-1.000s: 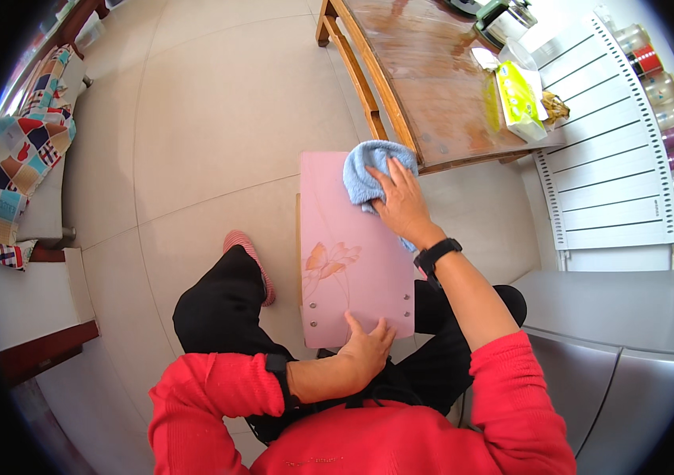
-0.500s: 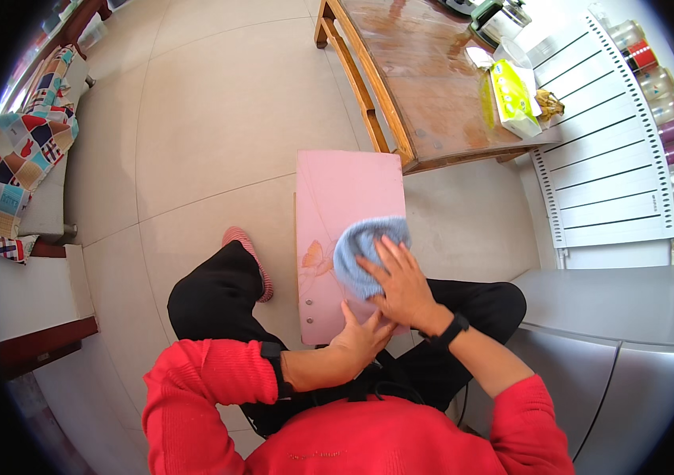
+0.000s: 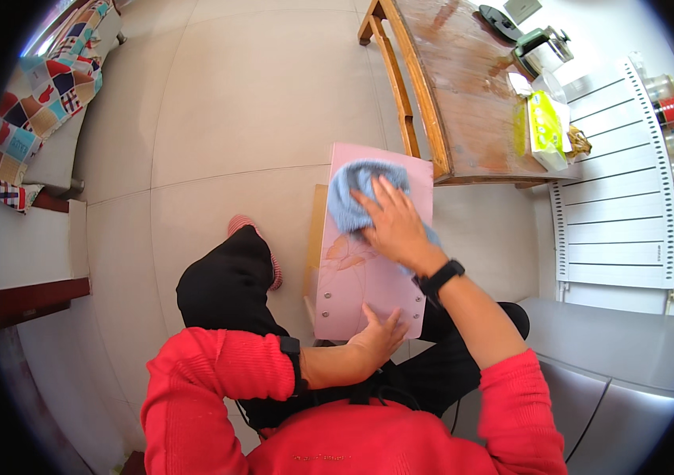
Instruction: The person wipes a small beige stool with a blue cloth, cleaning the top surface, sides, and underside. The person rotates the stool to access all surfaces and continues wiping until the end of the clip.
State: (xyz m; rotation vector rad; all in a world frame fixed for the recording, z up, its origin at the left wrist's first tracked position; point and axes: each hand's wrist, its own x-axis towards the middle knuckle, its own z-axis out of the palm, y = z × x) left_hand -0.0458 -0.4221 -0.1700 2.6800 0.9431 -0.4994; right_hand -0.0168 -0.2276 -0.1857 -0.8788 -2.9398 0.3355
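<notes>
A pink rectangular board (image 3: 338, 277) with a flower print and metal screw heads near its close end lies between my knees. Beneath its left side shows a tan edge (image 3: 315, 237). My right hand (image 3: 394, 223), wearing a black wristband, presses a light blue cloth (image 3: 345, 198) onto the far half of the board. Its fingers spread over the cloth, and part of the cloth hangs out by the wrist. My left hand (image 3: 383, 332) rests on the board's near end with its fingers apart; no object shows in it.
Ahead to the right stands a wooden table (image 3: 471, 119) with a yellow-green tissue pack (image 3: 544, 131) and a glass pot (image 3: 546, 54). Further right are a white radiator (image 3: 614, 182) and several jars. A grey cabinet (image 3: 622, 340) sits by my right knee. At left is a patchwork-covered seat (image 3: 52, 103).
My right hand has slid the cloth away from me toward the board's far end. The board now looks slightly turned. The whole view has shifted, and my left hand stays at the near end.
</notes>
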